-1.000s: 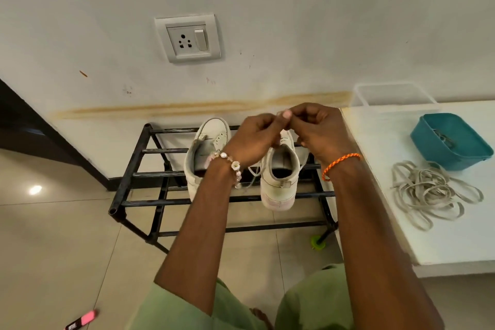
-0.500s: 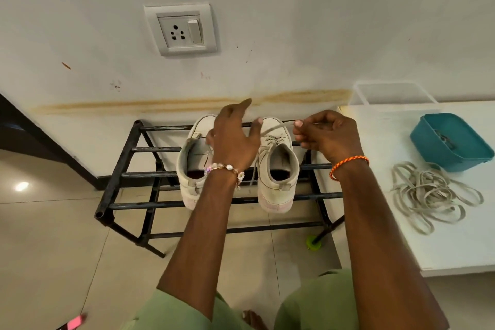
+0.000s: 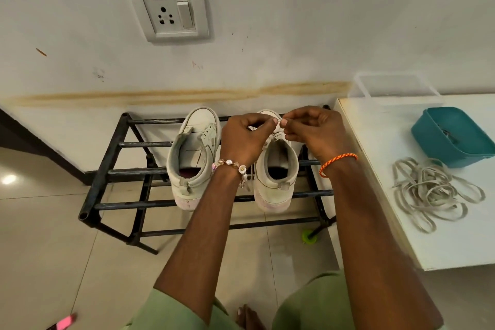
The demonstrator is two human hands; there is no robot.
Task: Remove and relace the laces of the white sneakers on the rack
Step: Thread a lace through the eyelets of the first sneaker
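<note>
Directly above right sneaker [image 3: 276, 169], left hand [image 3: 242, 139] and right hand [image 3: 316, 131] pinch lace [image 3: 280, 121]

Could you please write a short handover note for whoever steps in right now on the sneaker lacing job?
Left hand and right hand: both pinch the lace over the right sneaker, fingertips meeting.
Both sneakers stand on the black rack, toes to the wall. The left sneaker shows no lace.
A loose pile of laces lies on the white table beside the teal bin.
Done: right sneaker is partly laced, as far as visible.
Left: finish the right sneaker, then lace the left.
</note>
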